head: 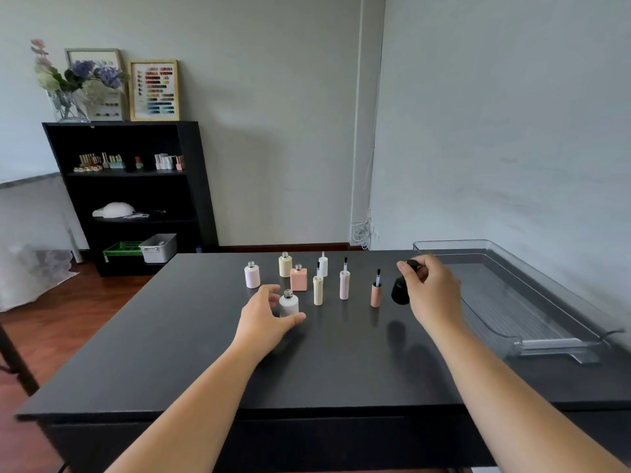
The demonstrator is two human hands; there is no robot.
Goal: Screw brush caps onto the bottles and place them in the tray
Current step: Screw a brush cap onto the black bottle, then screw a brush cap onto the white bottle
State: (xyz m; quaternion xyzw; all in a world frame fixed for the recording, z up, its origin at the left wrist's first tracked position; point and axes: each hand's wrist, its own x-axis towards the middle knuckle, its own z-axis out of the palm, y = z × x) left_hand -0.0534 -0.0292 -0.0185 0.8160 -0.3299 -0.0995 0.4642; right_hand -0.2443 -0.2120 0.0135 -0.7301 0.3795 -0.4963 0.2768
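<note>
Right hand [431, 288] pinches the black bottle [400, 291] by its cap; left hand [265, 314] cups the white bottle [289, 303], grip half-closed; carry upright to the tray [532, 278].

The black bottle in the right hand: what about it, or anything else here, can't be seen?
Head view only:
- black bottle: the right hand covers its top, so whether the cap is fully screwed on is hidden.
- white bottle: the left hand curls around it; contact unclear.
- shelf items: too small to identify.
- tray: clear walls, hard to trace.
</note>
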